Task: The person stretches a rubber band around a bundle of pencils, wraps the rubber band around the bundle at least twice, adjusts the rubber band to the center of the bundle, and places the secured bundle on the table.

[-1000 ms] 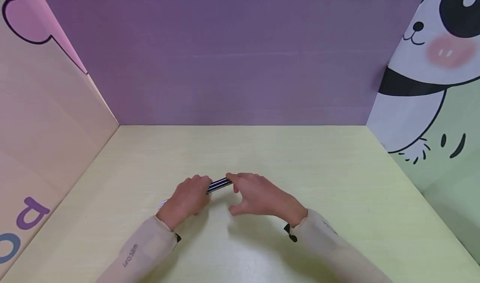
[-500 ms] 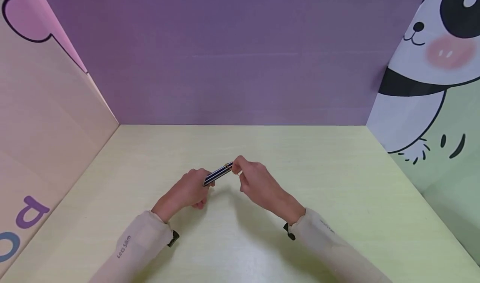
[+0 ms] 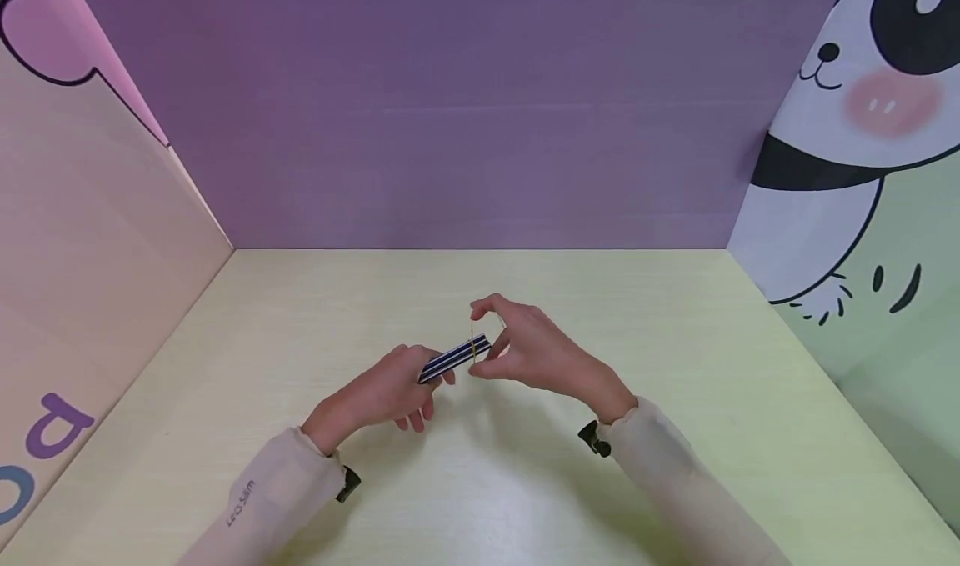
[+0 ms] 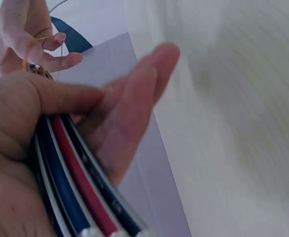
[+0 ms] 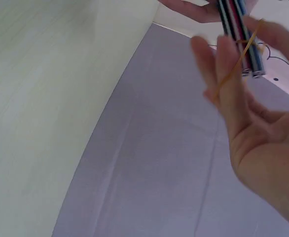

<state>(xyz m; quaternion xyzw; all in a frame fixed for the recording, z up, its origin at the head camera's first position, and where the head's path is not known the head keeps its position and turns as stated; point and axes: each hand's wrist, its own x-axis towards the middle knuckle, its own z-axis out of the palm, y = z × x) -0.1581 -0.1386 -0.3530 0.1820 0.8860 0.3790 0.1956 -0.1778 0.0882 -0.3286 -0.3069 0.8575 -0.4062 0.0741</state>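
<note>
My left hand (image 3: 393, 383) grips a small bundle of striped pencils (image 3: 453, 359) above the table, their far ends pointing up and right. Dark, blue and red barrels (image 4: 75, 173) with pale stripes show in the left wrist view, pressed between thumb and palm, while the other fingers extend. A thin yellow-orange rubber band (image 5: 244, 53) goes around the bundle near its far end. My right hand (image 3: 543, 353) holds that band stretched between its spread thumb and fingers, just beside the pencil tips.
The pale wooden table (image 3: 637, 316) spreads beneath both hands. A purple panel (image 3: 480, 132) stands at the back, with a printed cream and pink panel (image 3: 97, 216) on the left and a panda-printed panel (image 3: 885, 324) on the right.
My right hand has moved up from the bundle's end, and its fingers have spread, drawing the rubber band out. The left hand has shifted slightly right with the pencils, its lower fingers loosening.
</note>
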